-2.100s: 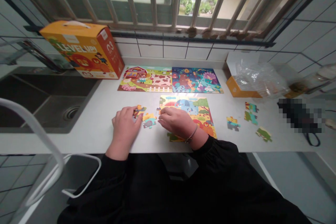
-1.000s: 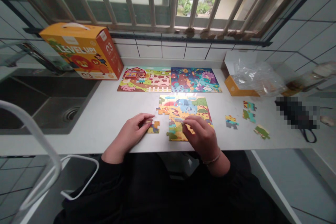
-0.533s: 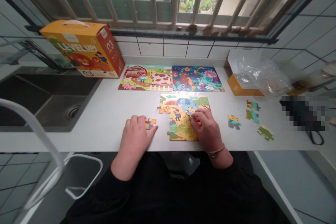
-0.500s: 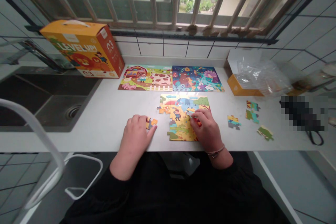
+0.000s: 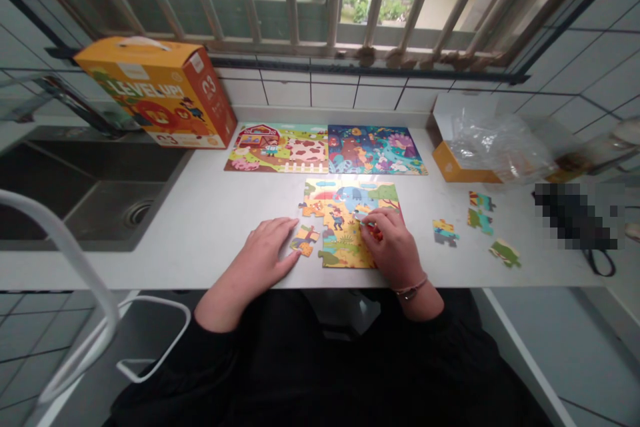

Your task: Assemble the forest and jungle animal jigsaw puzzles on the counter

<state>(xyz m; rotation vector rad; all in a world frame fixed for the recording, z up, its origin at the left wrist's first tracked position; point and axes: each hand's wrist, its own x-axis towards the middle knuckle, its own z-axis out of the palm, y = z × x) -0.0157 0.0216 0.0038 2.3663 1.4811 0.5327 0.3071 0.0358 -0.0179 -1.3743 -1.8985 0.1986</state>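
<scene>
A partly joined jigsaw puzzle [image 5: 345,240] with an elephant and a small figure in a hat lies flat near the counter's front edge. Just left of it, my left hand [image 5: 265,250] has a loose orange-and-grey puzzle piece [image 5: 306,240] between thumb and fingers, thumb at its lower edge. A narrow gap separates this piece from the joined part. My right hand [image 5: 395,243] rests on the puzzle's right side with fingers curled together. Red shows beneath those fingers, but what they pinch is mostly hidden.
Several loose puzzle pieces [image 5: 445,232] lie to the right. Behind are a farm puzzle [image 5: 280,150] and a dark night-scene puzzle [image 5: 377,150]. An orange box [image 5: 155,97] stands by the sink [image 5: 165,193]. An open box [image 5: 467,170] with clear plastic sits back right.
My left hand has slid the loose piece rightward, closer to the joined puzzle, and its fingers cover less of it. My right hand has barely moved.
</scene>
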